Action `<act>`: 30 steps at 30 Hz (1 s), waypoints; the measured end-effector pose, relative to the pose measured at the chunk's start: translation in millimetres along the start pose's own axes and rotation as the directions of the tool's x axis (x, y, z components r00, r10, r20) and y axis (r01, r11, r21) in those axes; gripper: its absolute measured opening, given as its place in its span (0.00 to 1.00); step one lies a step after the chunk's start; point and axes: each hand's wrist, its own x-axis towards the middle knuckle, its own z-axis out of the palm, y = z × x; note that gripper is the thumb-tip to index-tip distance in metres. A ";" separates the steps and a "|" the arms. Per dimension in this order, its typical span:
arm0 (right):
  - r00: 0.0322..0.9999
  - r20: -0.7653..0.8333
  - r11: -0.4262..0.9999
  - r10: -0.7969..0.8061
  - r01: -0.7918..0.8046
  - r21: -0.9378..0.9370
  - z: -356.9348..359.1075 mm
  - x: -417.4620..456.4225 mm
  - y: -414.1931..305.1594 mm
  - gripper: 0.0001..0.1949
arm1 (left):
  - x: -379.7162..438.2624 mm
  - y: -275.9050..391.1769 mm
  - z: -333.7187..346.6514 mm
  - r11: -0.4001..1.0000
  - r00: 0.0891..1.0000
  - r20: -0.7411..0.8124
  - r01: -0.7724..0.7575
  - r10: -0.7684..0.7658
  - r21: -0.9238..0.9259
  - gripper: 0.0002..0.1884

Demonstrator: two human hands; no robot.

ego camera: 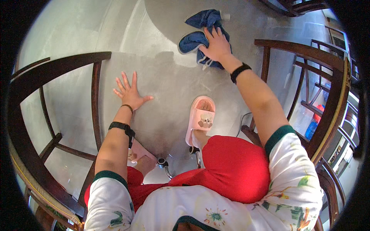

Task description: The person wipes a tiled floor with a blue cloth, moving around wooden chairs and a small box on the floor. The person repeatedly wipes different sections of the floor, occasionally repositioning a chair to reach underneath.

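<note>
My right hand (216, 44) rests on a dark blue cloth item (203, 18) with pale edging and white drawstrings, bunched on the grey surface (170, 83) ahead of me. Its fingers lie over the fabric; whether they grip it cannot be told. A rounded, pale-edged part (189, 42) of the cloth lies just left of that thumb. Well to the left, my left hand (131, 93) has its fingers spread and holds nothing. A small white tab (226, 16) shows at the cloth's far right edge.
Dark wooden frames with rails stand at the left (96, 101) and right (300, 50). Below are my feet in pink slippers (202, 119) and chrome legs with casters (162, 162). A thin cable (242, 122) runs near the right frame. Blue and red items (311, 130) show beyond it.
</note>
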 end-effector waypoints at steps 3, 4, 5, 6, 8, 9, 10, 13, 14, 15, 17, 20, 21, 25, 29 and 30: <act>0.997 0.077 1.000 0.028 -0.028 -0.004 -5.0 7.4 -9.2 0.47 | 1.2 2.7 -11.3 0.999 0.999 0.014 0.032 -0.032 0.020 0.72; 0.990 0.138 0.999 0.039 -0.041 0.015 -5.7 -4.7 -18.6 0.50 | 1.7 2.3 -12.0 0.998 0.998 0.033 0.056 -0.057 0.031 0.71; 0.987 0.163 1.000 0.014 -0.016 0.015 -10.4 -20.1 -29.4 0.50 | 2.6 0.7 -14.1 0.998 0.998 0.019 0.056 -0.056 0.021 0.71; 0.988 0.152 1.000 -0.010 0.013 -0.018 -8.7 -25.5 -26.4 0.51 | 1.8 0.5 -12.9 0.999 0.999 0.016 0.046 -0.046 0.017 0.71; 0.995 0.084 0.998 -0.051 0.054 -0.027 -5.4 -24.0 -9.5 0.54 | -3.8 -1.5 -10.9 0.999 0.999 0.023 0.033 -0.033 0.020 0.71; 0.998 0.010 0.998 -0.064 0.064 -0.019 -10.1 -7.6 2.4 0.55 | -1.6 3.3 -15.5 1.000 1.000 0.016 0.021 -0.021 0.020 0.70; 1.000 0.022 1.000 -0.018 0.018 0.006 -8.1 -3.5 4.6 0.57 | 0.8 9.2 -19.3 1.000 1.000 0.007 0.008 -0.008 0.021 0.70; 0.991 0.114 0.997 0.074 -0.077 0.028 -16.9 6.1 -14.6 0.58 | -2.2 11.9 -26.9 0.991 0.985 0.134 0.094 -0.107 0.101 0.70; 0.985 0.154 0.996 0.073 -0.078 0.033 -16.0 -0.3 -21.7 0.59 | -1.8 10.8 -28.5 0.992 0.987 0.126 0.091 -0.101 0.083 0.70; 0.976 0.207 0.996 0.073 -0.082 0.035 -14.3 -11.6 -27.4 0.60 | -2.5 9.4 -27.2 0.994 0.987 0.131 0.086 -0.094 0.065 0.70; 0.964 0.265 0.998 0.022 -0.038 0.054 -13.7 -42.4 -33.4 0.60 | -1.8 7.9 -27.4 0.997 0.988 0.137 0.073 -0.077 0.036 0.71; 0.987 0.147 0.997 -0.060 0.053 0.056 -9.8 -34.0 -7.7 0.60 | -1.4 8.0 -25.3 0.999 0.991 0.125 0.047 -0.048 0.016 0.71; 0.990 0.111 0.996 -0.082 0.077 0.048 -17.4 -24.1 -6.4 0.60 | 0.6 7.1 -25.3 0.999 0.991 0.124 0.044 -0.046 0.016 0.71; 0.990 0.133 0.998 0.040 -0.047 0.049 -28.7 -2.9 -15.9 0.59 | -0.7 4.4 -24.6 0.999 0.994 0.101 0.040 -0.038 -0.015 0.71; 0.947 0.318 0.994 0.045 -0.074 0.081 -26.2 -27.6 -32.1 0.63 | -0.2 -1.6 -23.6 0.999 0.991 0.130 0.036 -0.033 -0.020 0.71; 0.959 0.284 0.997 0.001 -0.023 0.075 -23.8 -31.4 -19.7 0.63 | 0.4 0.3 -21.1 0.999 0.994 0.109 0.025 -0.021 -0.030 0.72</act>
